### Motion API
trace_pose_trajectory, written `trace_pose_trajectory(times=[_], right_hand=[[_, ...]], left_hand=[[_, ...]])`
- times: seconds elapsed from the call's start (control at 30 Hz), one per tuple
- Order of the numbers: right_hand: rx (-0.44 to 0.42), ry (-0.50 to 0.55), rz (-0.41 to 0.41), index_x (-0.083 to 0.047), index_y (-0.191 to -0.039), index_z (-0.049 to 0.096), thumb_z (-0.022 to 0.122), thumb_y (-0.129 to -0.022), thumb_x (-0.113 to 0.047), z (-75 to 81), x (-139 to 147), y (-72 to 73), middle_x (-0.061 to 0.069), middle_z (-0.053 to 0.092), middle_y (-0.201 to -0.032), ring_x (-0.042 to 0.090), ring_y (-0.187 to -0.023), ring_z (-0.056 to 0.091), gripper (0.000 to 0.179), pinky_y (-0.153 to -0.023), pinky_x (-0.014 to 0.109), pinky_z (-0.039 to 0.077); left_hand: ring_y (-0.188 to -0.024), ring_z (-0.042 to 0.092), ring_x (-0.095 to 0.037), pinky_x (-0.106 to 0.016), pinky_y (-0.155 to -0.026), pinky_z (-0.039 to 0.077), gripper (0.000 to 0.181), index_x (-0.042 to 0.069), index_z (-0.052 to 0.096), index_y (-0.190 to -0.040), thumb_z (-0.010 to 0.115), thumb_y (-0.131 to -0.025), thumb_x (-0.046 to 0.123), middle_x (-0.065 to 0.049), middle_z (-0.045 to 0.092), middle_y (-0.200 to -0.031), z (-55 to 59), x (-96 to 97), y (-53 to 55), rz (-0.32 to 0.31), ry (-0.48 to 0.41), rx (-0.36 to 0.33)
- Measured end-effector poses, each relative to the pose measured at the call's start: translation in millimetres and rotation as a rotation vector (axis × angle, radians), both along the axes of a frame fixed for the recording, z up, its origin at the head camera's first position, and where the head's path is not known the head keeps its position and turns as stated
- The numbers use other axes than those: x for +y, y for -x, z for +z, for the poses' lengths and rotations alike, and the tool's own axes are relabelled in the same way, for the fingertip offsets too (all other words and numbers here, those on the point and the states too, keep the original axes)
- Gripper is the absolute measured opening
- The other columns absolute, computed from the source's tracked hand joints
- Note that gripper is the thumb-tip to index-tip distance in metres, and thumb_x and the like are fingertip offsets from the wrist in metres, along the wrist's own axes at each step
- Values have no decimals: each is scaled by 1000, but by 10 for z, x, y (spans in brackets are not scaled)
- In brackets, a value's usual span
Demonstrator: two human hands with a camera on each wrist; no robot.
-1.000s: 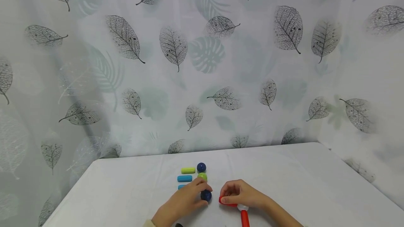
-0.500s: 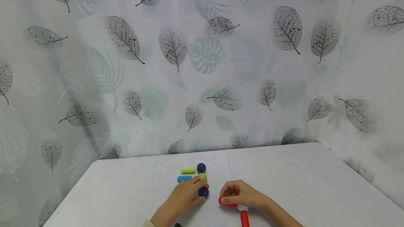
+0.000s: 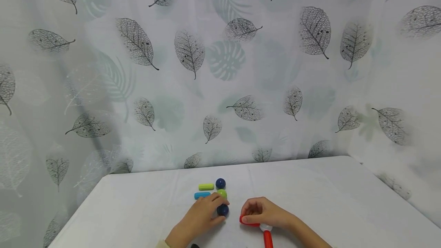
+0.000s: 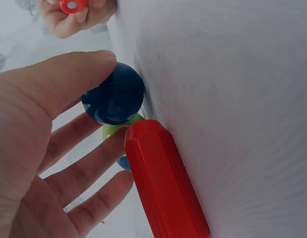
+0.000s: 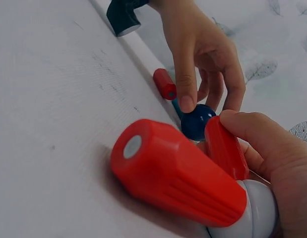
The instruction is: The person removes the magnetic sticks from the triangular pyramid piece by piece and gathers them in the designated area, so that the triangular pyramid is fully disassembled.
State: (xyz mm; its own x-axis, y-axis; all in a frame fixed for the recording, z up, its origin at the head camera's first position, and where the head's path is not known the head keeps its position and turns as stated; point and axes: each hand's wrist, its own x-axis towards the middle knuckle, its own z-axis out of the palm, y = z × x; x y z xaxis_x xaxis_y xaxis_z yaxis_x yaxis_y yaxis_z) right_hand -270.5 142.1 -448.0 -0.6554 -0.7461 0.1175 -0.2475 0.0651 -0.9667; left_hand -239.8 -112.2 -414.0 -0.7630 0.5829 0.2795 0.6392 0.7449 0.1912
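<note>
My left hand [image 3: 201, 217] holds a dark blue ball [image 4: 113, 94] between thumb and fingers, low over the white table. A loose red magnetic stick [image 4: 163, 183] lies beside that hand's fingers; in the head view the hand hides it. My right hand [image 3: 263, 212] pinches a red magnetic stick [image 5: 225, 148] between thumb and fingers. This stick joins a white ball [image 5: 255, 210], from which a second red stick [image 5: 178, 173] sticks out toward the front of the table. The blue ball sits close to the tip of the pinched stick in the right wrist view.
Beyond my left hand are a green ball [image 3: 222, 193] and another dark blue ball [image 3: 220, 183]. A lime stick [image 3: 206, 186] and a blue stick [image 3: 202, 195] lie left of them. A leaf-patterned curtain [image 3: 213, 87] hangs behind the white table [image 3: 327, 190].
My left hand has shifted slightly left and away from me with the dark blue ball, now covering a second blue stick. My right hand and its joined sticks have stayed put.
</note>
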Motion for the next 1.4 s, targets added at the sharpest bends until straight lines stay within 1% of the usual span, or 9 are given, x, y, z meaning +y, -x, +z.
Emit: trace_pose_trajectory(times=[0.17,0.37,0.6,0.73,0.97,1.07,1.17,1.3,1.4], right_hand=[[18,6,9,6,-108,63,64,-94,-12,33,44,-9,-1,68,-97,5,-85,60,23,-79,19,50],[93,-10,-41,5,-110,63,63,-95,-13,43,101,9,1,68,-98,5,-81,58,23,-75,20,50],[124,-53,-116,0,-120,60,60,-97,-15,54,157,28,2,66,-99,9,-86,61,28,-76,22,51],[147,-50,-140,2,-124,57,58,-98,-16,83,189,27,7,64,-100,11,-88,62,31,-78,22,51],[82,-63,-201,2,-119,63,59,-98,-19,95,211,62,18,65,-114,12,-96,59,30,-84,20,50],[61,-65,-227,2,-118,63,60,-98,-20,91,219,82,16,65,-112,13,-93,58,30,-81,21,50],[55,-59,-238,2,-117,62,60,-97,-20,80,228,98,11,66,-107,12,-88,58,30,-72,21,50],[55,-41,-245,3,-114,61,59,-97,-19,57,241,102,5,65,-101,10,-84,59,27,-66,22,50],[42,-9,-230,5,-113,60,59,-97,-16,37,249,106,3,64,-100,9,-80,60,26,-66,23,52]], left_hand=[[-100,59,-9,-32,-82,50,31,20,65,-113,76,-85,25,4,61,-112,10,4,-1,-3,-6,0],[-98,58,-7,-32,-85,50,29,20,65,-113,75,-86,26,5,61,-111,52,10,-13,-13,-12,-1],[-97,58,-8,-33,-84,50,26,18,66,-109,76,-85,23,5,62,-108,64,22,-14,-57,-17,85],[-98,59,-8,-35,-86,50,25,18,67,-108,76,-85,22,6,62,-106,95,60,-28,-70,-14,96],[-99,59,-8,-33,-88,50,22,18,68,-107,74,-86,22,6,63,-106,147,118,-79,-101,-26,91],[-99,58,-7,-32,-87,49,21,18,68,-107,74,-87,22,7,62,-105,167,130,-103,-112,-37,92],[-99,57,-7,-31,-87,49,20,19,68,-107,73,-88,23,8,62,-106,184,145,-128,-111,-38,93],[-94,57,-4,-24,-85,50,19,20,69,-107,73,-89,26,7,64,-104,204,190,-172,-128,-27,65],[-83,57,0,-14,-78,49,20,19,69,-108,71,-90,28,6,64,-102,228,246,-215,-147,-11,-19]])
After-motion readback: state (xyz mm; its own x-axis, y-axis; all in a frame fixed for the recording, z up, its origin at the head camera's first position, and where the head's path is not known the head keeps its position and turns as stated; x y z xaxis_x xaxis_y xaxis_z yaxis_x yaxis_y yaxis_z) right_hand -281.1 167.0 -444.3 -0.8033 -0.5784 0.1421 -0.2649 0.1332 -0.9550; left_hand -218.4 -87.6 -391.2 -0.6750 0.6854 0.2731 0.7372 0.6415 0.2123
